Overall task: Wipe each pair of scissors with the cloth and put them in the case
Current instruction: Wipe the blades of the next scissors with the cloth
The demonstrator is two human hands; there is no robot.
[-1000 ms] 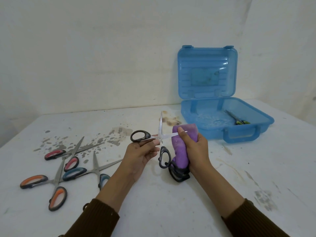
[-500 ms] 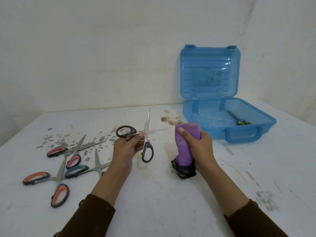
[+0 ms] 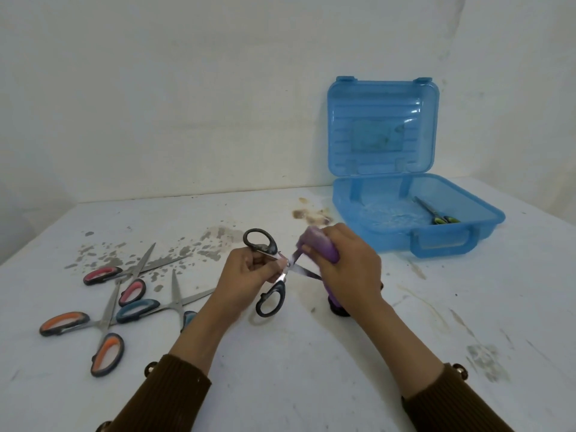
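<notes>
Scissors with black handles point(image 3: 278, 294) are held spread in an X above the table point(image 3: 311, 369), between the two hands. The left hand point(image 3: 249, 275) pinches them by the shank of the upper handle, close to the pivot, fingers curled tight; the lower handle loop hangs free below the knuckles. The right hand point(image 3: 349, 269) is wrapped round a bunched purple cloth point(image 3: 321, 247), and the top of the cloth is pressed over one blade. The other blade runs toward the right palm; I cannot tell whether it touches. Off to the right, well apart, the blue case point(image 3: 436, 241) stands with its lid point(image 3: 383, 126) up, green-handled scissors point(image 3: 436, 213) lying inside. To the left lie pink-handled scissors point(image 3: 103, 274), orange-handled scissors point(image 3: 107, 353) and teal-handled scissors point(image 3: 138, 310), overlapping.
</notes>
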